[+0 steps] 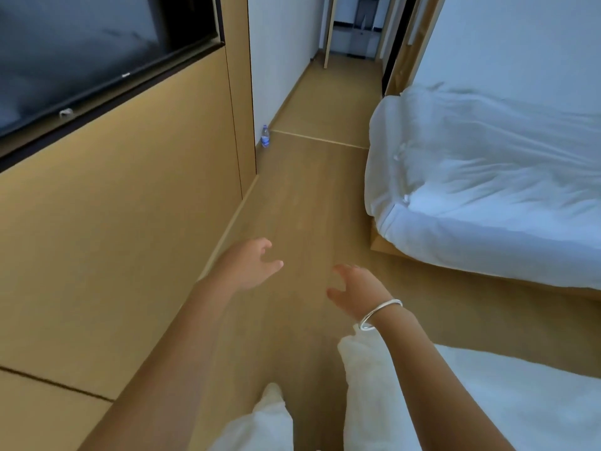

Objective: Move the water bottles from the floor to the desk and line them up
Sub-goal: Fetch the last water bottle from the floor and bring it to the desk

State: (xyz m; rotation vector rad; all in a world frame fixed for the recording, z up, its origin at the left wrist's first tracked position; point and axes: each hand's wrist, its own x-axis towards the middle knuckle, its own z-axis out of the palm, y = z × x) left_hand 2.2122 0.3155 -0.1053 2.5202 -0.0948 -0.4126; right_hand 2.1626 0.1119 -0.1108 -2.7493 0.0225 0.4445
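Note:
One small clear water bottle (265,136) with a blue label stands upright on the wooden floor, far ahead by the corner of the wood-panelled wall. My left hand (248,263) is stretched forward above the floor, its fingers relaxed and holding nothing. My right hand (353,286), with a silver bangle on the wrist, hovers beside it, also holding nothing. Both hands are well short of the bottle. No desk is in view.
A wood-panelled wall (113,222) with a dark TV screen (81,50) runs along the left. Two beds with white bedding stand on the right (487,190) and lower right (520,402). A strip of floor leads to a hallway (341,86).

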